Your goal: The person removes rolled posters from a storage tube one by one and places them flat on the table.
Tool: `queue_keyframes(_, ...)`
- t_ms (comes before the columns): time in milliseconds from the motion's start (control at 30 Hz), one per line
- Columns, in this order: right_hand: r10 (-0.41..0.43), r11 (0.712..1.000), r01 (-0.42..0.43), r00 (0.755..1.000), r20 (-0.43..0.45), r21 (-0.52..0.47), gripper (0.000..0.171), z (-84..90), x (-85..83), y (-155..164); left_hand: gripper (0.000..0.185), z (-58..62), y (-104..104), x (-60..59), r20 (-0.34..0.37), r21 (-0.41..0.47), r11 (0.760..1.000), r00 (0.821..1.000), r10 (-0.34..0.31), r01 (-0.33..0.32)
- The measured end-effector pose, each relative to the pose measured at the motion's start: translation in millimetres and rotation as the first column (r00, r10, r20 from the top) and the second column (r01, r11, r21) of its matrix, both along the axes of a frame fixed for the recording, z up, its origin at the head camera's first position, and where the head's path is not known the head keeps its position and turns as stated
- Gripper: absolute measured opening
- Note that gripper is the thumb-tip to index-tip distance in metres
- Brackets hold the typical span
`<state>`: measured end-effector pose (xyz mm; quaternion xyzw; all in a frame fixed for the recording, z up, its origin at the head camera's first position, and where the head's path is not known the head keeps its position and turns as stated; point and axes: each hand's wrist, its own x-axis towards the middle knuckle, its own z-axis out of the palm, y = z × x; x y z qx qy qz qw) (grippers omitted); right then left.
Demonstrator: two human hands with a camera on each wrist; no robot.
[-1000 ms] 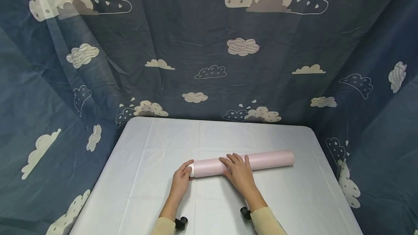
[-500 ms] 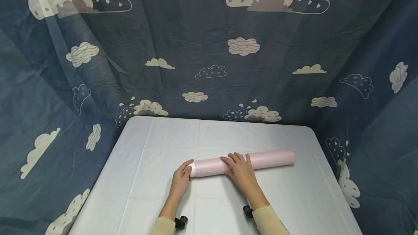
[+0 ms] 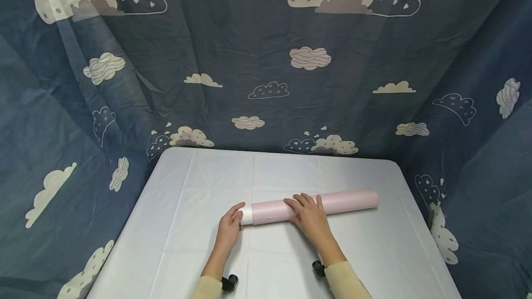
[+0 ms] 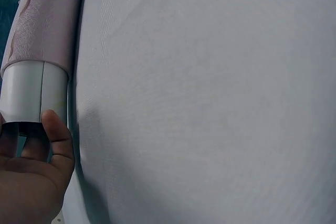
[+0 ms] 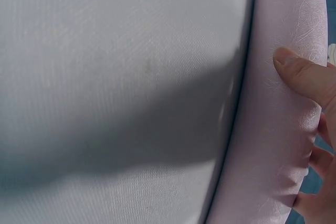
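Note:
A long pink roll (image 3: 349, 200) lies across the white table (image 3: 208, 174), with a white inner tube (image 3: 246, 215) sticking out of its left end. My left hand (image 3: 229, 230) grips that white tube end; in the left wrist view my thumb (image 4: 58, 140) sits against the tube (image 4: 34, 92) just below the pink wrap (image 4: 47, 22). My right hand (image 3: 311, 218) lies over the middle of the roll. In the right wrist view its thumb (image 5: 302, 74) is on one side of the pink roll (image 5: 273, 129) and the fingers curl round the other.
Dark blue cloth with cloud prints (image 3: 249, 36) hangs behind the table and on both sides. The table's far edge is close to the cloth. Small black wrist mounts (image 3: 229, 283) show at both sleeves near the front edge.
The pink wrap has slid a little to the right under my right hand, and more of the white tube shows at the left end. My left hand has stayed in place.

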<state>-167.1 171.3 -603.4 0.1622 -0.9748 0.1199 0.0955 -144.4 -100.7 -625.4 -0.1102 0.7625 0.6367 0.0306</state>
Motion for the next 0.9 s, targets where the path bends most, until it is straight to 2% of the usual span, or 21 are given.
queue_keyframes(367,0.003,1.0,-0.003,1.0,-0.027,-0.002,0.061,-0.8,-0.8,6.0,0.034,-1.6,-1.2,-0.1,-0.004,-0.014,1.0,1.0,0.008,-0.008)
queue_keyframes(900,-0.002,1.0,0.002,1.0,-0.008,-0.013,0.063,-1.1,-3.2,16.9,0.035,-0.7,-3.3,-0.2,0.003,-0.015,1.0,1.0,0.009,-0.009)
